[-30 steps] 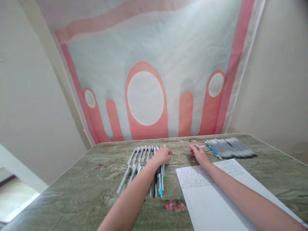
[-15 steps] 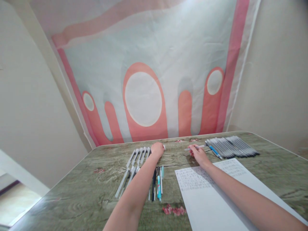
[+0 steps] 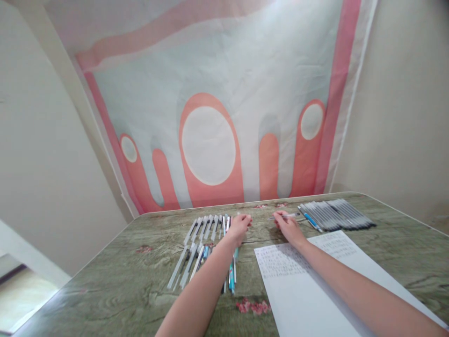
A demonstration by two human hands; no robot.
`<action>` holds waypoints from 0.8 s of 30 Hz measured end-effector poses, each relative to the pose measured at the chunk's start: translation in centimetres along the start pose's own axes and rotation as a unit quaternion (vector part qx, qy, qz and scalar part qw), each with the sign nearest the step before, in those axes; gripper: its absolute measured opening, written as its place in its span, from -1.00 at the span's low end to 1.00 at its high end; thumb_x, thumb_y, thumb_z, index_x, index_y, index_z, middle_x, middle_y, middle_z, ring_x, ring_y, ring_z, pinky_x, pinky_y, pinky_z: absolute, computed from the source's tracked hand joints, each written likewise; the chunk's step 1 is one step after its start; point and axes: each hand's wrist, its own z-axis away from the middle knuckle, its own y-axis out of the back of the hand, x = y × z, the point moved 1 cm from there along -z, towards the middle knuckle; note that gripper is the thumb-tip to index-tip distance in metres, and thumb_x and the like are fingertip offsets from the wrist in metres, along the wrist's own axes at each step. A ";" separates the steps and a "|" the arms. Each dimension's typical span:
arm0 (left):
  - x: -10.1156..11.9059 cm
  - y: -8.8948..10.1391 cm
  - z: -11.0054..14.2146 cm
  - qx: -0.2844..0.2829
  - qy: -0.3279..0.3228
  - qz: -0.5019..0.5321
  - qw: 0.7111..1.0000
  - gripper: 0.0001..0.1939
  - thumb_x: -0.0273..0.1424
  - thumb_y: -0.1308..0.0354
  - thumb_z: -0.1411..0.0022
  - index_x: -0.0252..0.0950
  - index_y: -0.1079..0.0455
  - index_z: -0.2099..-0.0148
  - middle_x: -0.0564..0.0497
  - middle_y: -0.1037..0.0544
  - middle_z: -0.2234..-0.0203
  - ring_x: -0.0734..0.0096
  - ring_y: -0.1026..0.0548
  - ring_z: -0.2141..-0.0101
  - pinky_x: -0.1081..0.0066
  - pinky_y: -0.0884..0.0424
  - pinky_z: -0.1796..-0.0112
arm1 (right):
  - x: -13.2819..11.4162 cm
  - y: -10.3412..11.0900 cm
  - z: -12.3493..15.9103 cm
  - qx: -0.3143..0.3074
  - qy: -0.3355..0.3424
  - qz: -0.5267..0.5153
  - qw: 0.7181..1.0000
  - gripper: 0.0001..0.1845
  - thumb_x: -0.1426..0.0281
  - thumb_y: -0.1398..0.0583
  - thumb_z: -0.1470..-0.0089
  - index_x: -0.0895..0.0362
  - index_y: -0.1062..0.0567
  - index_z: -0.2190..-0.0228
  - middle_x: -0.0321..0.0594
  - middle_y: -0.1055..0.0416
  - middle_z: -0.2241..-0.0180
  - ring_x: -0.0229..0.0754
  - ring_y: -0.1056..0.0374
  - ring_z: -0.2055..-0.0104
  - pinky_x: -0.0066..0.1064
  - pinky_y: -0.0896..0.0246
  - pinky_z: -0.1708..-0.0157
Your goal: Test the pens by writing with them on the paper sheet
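Note:
My right hand pinches a thin clear pen with a dark end pointing right, held above the far part of the table. To its left is my left hand, its fingers drawn together; what they hold, if anything, is hidden. Beneath and beside my left wrist lie several pens, among them a turquoise pen. Further left, clear pen caps stand out in a back row, with longer translucent pieces in a front row. The left forearm hides part of these rows.
A sheet of handwritten paper lies under my right forearm. Beyond it at the right is a row of clear dark-ended pens, with a blue pen at its left edge. The wooden-patterned table meets a printed cloth behind.
My left hand has moved right and slightly toward me, closer to my right hand, uncovering more pens in the back row. My right hand stays nearly in place with the pen.

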 end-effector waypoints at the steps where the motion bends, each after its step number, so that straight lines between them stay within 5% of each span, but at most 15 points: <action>1: 0.0 -0.6 0.7 -0.014 0.012 0.051 0.999 -0.77 -0.37 0.13 -0.21 -0.35 -0.28 0.38 -0.05 -0.41 0.44 0.48 -0.39 0.39 0.51 -0.26 0.41 | -0.6 0.1 0.3 0.002 0.035 0.018 0.999 -0.68 0.18 0.01 -0.03 0.12 -0.40 0.41 -0.28 -0.39 0.56 -0.19 -0.30 0.52 -0.39 -0.19 0.49; 4: -0.1 -1.6 2.4 -0.053 0.038 0.168 0.984 -0.72 -0.40 0.17 -0.24 -0.38 -0.25 0.44 -0.02 -0.36 0.53 0.56 -0.36 0.49 0.55 -0.25 0.47 | -2.8 0.0 1.6 0.006 0.174 0.058 0.983 -0.75 0.27 -0.01 -0.06 0.13 -0.40 0.33 -0.19 -0.41 0.40 -0.16 -0.32 0.35 -0.33 -0.22 0.32; 6: -0.3 -1.9 3.1 -0.089 0.081 0.291 0.949 -0.71 -0.40 0.17 -0.25 -0.39 -0.25 0.46 0.01 -0.33 0.58 0.59 -0.35 0.53 0.57 -0.24 0.49 | -3.9 -0.2 2.5 -0.009 0.255 0.074 0.964 -0.78 0.34 -0.01 -0.07 0.13 -0.39 0.29 -0.16 -0.39 0.34 -0.15 -0.31 0.27 -0.30 -0.21 0.24; 10: -1.0 -1.9 3.4 -0.165 0.199 0.587 0.767 -0.75 -0.37 0.07 -0.22 -0.40 -0.27 0.45 0.04 -0.33 0.64 0.58 -0.36 0.56 0.57 -0.24 0.50 | -5.2 -0.8 4.0 -0.052 0.362 0.099 0.925 -0.77 0.44 -0.05 -0.03 0.14 -0.35 0.21 -0.12 -0.37 0.29 -0.16 -0.31 0.22 -0.31 -0.25 0.23; 12: -1.6 -1.8 3.3 -0.176 0.213 0.633 0.723 -0.76 -0.37 0.05 -0.21 -0.41 -0.29 0.43 0.03 -0.36 0.64 0.56 -0.37 0.56 0.54 -0.26 0.48 | -5.4 -1.0 4.4 -0.060 0.406 0.115 0.905 -0.73 0.47 -0.07 -0.01 0.14 -0.34 0.18 -0.10 -0.36 0.25 -0.15 -0.30 0.18 -0.30 -0.26 0.20; 15: -2.3 -1.8 3.4 -0.179 0.220 0.649 0.706 -0.78 -0.39 0.02 -0.19 -0.41 -0.31 0.44 0.02 -0.41 0.63 0.53 -0.39 0.56 0.50 -0.29 0.44 | -5.5 -1.2 4.6 -0.062 0.448 0.136 0.882 -0.69 0.50 -0.07 0.00 0.13 -0.35 0.16 -0.09 -0.36 0.22 -0.15 -0.31 0.16 -0.31 -0.29 0.20; 24: -1.4 -1.9 4.3 -0.166 0.228 0.640 0.715 -0.75 -0.40 0.02 -0.16 -0.39 -0.30 0.52 0.02 -0.41 0.68 0.52 -0.40 0.61 0.51 -0.30 0.47 | -5.8 -1.4 5.0 -0.089 0.489 0.148 0.855 -0.69 0.54 -0.08 0.04 0.15 -0.33 0.19 -0.12 -0.38 0.30 -0.18 -0.32 0.23 -0.32 -0.31 0.25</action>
